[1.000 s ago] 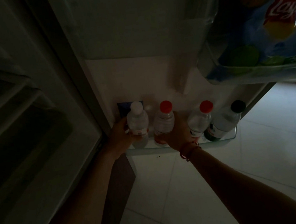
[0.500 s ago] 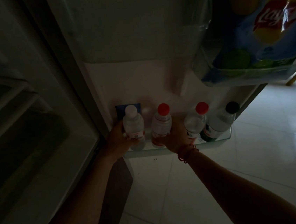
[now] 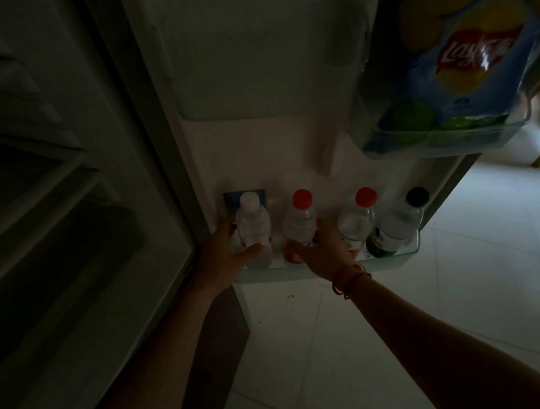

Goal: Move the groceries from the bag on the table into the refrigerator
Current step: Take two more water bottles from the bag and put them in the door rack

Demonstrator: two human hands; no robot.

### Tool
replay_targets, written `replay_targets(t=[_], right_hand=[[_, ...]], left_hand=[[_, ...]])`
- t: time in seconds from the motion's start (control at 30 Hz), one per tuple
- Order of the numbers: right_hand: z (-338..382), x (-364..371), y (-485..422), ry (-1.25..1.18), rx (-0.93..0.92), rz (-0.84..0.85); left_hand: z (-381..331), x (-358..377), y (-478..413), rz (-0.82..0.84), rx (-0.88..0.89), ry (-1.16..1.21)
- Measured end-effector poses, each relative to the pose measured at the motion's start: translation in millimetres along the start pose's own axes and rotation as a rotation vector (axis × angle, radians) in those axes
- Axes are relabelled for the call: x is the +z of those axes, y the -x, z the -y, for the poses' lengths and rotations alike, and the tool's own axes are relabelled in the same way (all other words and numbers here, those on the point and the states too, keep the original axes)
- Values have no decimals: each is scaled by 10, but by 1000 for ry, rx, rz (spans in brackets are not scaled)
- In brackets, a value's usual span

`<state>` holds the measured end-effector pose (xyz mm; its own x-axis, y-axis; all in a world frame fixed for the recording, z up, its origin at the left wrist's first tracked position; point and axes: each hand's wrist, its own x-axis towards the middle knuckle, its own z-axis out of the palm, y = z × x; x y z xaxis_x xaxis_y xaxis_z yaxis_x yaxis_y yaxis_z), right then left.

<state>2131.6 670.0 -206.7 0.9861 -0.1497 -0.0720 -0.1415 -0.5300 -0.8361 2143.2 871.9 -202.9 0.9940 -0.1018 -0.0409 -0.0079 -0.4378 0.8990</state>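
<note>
Head view looks down at the inner side of the open refrigerator door [image 3: 256, 146], and the scene is quite dark. On the lower door shelf [image 3: 388, 261], at about 12 o'clock from the two hands, four water bottles stand in one row. The left hand [image 3: 224, 259] grips the white-capped bottle [image 3: 253, 231] at the 9 o'clock end of the row; its thumb lies across the front under the label and the fingers go around the far side. The right hand [image 3: 325, 252] is curled round the lower part of the first red-capped bottle [image 3: 299, 223], which stands just beside the white-capped one, at its 3 o'clock. A red bracelet [image 3: 350, 279] sits on the right wrist. Further toward 3 o'clock stand the second red-capped bottle [image 3: 356, 220] and the black-capped bottle [image 3: 397, 224], which leans a little. A blue carton [image 3: 230, 200] shows behind the white-capped bottle. At 2 o'clock, the upper door shelf [image 3: 488, 143] holds a blue bag of chips [image 3: 460, 61]. Under the lower shelf is the pale tiled floor [image 3: 407, 323].
</note>
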Motion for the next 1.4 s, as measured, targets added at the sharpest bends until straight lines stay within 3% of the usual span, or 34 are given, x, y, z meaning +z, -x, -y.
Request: replay_targets(t=[0.23,0.7,0.83,1.4], right_hand=[[256,-252,279,37,-3,41],[535,-967,959,450,-369,-96],[581,-1085,1089,593,-437,-136],[489,-1367,1177,692,-413,-187]], left_hand=[[-393,-146,343,-142,161,-210],[-1069,-327,1142,-395,512,-585],[-1100,-345,1244,-353,475,-717],[-1217,-124,1342,-420,561,-729]])
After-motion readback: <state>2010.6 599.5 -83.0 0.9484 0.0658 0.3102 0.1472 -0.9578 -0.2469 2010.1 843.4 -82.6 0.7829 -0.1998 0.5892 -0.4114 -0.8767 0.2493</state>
